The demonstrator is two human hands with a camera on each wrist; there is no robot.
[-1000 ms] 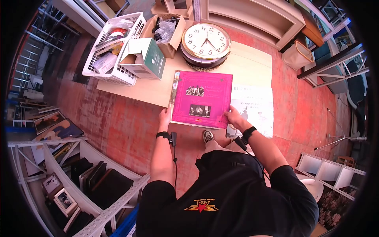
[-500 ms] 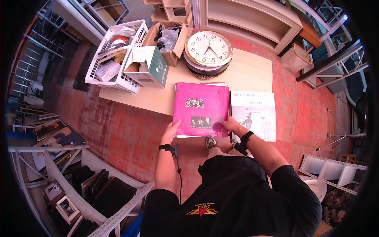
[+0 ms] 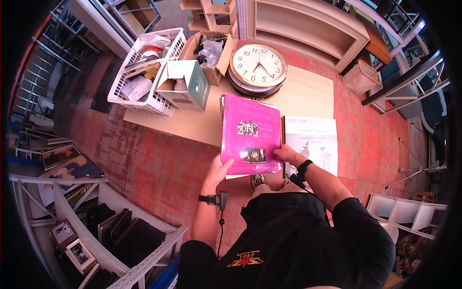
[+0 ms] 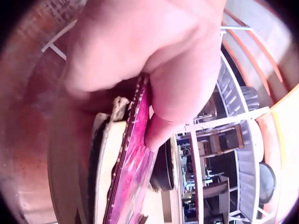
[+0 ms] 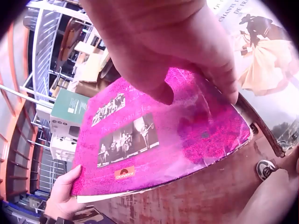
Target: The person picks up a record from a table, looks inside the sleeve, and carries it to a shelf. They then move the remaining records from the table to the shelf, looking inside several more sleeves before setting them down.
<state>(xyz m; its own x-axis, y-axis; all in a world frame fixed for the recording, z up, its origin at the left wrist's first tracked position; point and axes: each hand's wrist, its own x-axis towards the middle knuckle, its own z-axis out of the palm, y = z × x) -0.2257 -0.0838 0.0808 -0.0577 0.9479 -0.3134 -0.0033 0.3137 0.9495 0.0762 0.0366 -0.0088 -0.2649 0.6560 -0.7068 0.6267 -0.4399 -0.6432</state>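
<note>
A magenta record sleeve [image 3: 251, 135] with two black-and-white band photos is held in front of the body, over the table's near edge. My left hand [image 3: 216, 173] grips its lower left corner, thumb on the front. In the left wrist view, more worn sleeves [image 4: 105, 163] lie behind the magenta one in that grip. My right hand [image 3: 288, 155] pinches the right edge, its thumb [image 5: 161, 93] on the cover and its fingers mostly hidden. Just right of it lies a white record sleeve [image 3: 312, 144] with costumed figures, on the table's near right part.
On the wooden table [image 3: 308, 91] stand a round wall clock [image 3: 259, 65] atop a dark round object, a green-and-white box [image 3: 185, 89], an open carton [image 3: 226, 62] and a full white basket [image 3: 161, 103]. Shelving with picture frames [image 3: 81, 253] stands at lower left.
The magenta sleeve has tilted, its left side turning, and no longer overlaps the white sleeve. My left thumb has come onto its front. The head view has shifted slightly.
</note>
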